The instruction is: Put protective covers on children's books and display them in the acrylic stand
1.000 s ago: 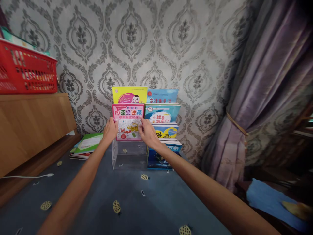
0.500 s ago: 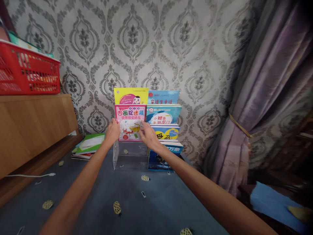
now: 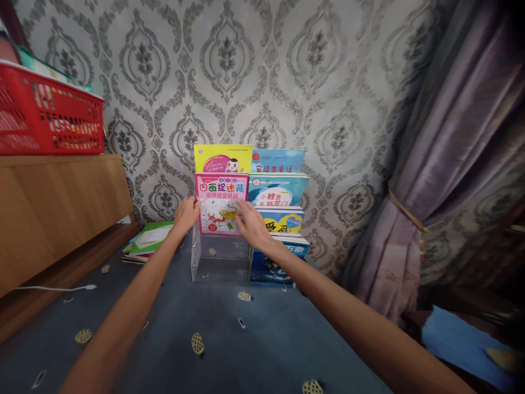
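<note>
A pink picture book [image 3: 222, 217] stands upright in the left column of a clear tiered book rack [image 3: 220, 265]. My right hand [image 3: 251, 223] is closed at its right edge, thumb on the cover. At the left edge is my left hand [image 3: 186, 213], fingers bent together; whether they pinch the book or the rack side is hidden. Behind the pink book rises a yellow book [image 3: 213, 155]. In the right column are a light-blue book [image 3: 283, 160], a teal book [image 3: 297, 189], a blue-and-yellow book [image 3: 283, 220] and a dark-blue book [image 3: 268, 268], partly behind my right forearm.
To the left a stack of books [image 3: 150, 241] lies beside a wooden cabinet [image 3: 61, 208], with a red basket [image 3: 74, 120] on top. A white cable [image 3: 57, 288] crosses the dark patterned cloth [image 3: 164, 350]. A purple curtain [image 3: 406, 219] and blue cloth [image 3: 459, 339] are at right.
My left hand has shifted slightly left, off the pink book's cover to its edge. My right hand stays at the right edge. The whole view has shifted a little.
</note>
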`<state>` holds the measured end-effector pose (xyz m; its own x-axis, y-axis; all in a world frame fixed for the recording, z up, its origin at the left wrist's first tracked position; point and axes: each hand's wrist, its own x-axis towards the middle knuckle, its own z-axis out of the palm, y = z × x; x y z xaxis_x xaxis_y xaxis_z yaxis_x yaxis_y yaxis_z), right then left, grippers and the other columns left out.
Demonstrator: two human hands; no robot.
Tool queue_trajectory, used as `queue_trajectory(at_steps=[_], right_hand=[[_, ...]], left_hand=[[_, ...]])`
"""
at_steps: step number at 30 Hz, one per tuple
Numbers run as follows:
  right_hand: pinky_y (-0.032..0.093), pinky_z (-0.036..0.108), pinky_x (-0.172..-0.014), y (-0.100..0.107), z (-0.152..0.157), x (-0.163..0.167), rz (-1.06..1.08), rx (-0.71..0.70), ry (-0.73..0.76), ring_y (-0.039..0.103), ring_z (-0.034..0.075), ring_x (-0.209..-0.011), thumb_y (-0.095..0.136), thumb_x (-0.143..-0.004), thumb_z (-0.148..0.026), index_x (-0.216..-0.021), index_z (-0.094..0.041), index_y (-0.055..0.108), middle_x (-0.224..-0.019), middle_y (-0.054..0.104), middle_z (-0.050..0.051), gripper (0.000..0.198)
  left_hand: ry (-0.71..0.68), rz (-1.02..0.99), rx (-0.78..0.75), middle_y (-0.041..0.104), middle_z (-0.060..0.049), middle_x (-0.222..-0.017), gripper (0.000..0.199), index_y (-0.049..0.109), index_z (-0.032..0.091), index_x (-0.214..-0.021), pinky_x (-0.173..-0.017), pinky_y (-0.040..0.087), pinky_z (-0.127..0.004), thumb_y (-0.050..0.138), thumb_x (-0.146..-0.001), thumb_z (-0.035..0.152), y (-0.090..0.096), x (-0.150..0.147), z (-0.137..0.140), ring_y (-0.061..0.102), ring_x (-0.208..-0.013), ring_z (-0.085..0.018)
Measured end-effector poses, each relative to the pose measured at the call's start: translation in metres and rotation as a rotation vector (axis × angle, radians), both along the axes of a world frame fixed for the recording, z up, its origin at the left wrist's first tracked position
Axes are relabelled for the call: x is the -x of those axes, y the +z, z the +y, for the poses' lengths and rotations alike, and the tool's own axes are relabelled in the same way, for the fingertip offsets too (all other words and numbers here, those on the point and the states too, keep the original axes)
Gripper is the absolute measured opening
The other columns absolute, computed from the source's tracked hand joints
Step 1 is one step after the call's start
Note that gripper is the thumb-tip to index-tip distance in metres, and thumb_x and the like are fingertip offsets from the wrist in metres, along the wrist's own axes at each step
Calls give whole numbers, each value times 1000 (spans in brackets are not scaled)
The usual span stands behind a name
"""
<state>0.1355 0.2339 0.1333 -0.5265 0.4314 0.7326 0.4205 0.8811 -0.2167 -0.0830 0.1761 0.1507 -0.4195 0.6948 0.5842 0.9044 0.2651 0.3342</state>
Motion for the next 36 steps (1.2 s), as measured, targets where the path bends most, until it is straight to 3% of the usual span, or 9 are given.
queue_trajectory(at_steps=[4, 7, 12, 19, 25, 30, 36], right_hand=[[44, 49, -106, 42, -5, -1, -92, -265, -8, 49, 31, -129, 40, -90, -7, -137, -16, 54, -143, 53, 16, 50], [37, 53, -107, 82, -1, 1, -158, -404, -111, 45, 34, -127, 40, -91, -5, -133, -19, 57, -138, 57, 15, 47], [39, 50, -94, 119, 17, 5, -324, -351, -253, 53, 35, -106, 46, -91, -11, -115, -14, 66, -107, 67, 18, 31], [42, 53, -89, 132, 30, 12, -416, -281, -334, 55, 39, -111, 50, -91, -20, -110, -11, 68, -116, 67, 23, 28], [43, 51, -87, 139, 36, 13, -477, -203, -326, 60, 35, -106, 51, -91, -20, -117, -15, 63, -108, 71, 18, 29], [44, 49, -85, 137, 35, 13, -446, -139, -345, 61, 35, -104, 49, -94, -22, -116, -15, 62, -111, 70, 19, 26], [43, 43, -84, 137, 32, 10, -446, -170, -316, 60, 33, -105, 50, -94, -22, -113, -18, 64, -114, 70, 17, 24]], left_hand=[[-20, -31, -5, 72, -13, -106, 36, 68, 16, -102, -86, 47, -32, 36, -99, 32, 1, 2, 0, 65, -101, -25], [-36, -53, -9, 73, -12, -107, 37, 69, 16, -105, -83, 47, -31, 37, -98, 33, 2, 4, 0, 65, -97, -24], [-56, -75, -10, 75, -11, -103, 36, 70, 17, -102, -80, 47, -29, 38, -98, 33, 3, 5, -1, 67, -94, -23], [-54, -76, -5, 75, -10, -101, 36, 69, 18, -104, -76, 46, -28, 36, -99, 33, 2, 5, 1, 68, -93, -22], [-23, -60, 12, 74, -11, -108, 35, 69, 20, -101, -78, 45, -30, 37, -100, 32, 6, 5, 1, 66, -101, -26], [-7, -57, 40, 74, -13, -110, 33, 68, 19, -101, -78, 44, -31, 37, -101, 31, 8, 2, -2, 66, -102, -27], [-15, -45, 45, 73, -12, -109, 32, 66, 19, -103, -78, 43, -31, 36, -102, 31, 7, -1, -7, 66, -102, -26]])
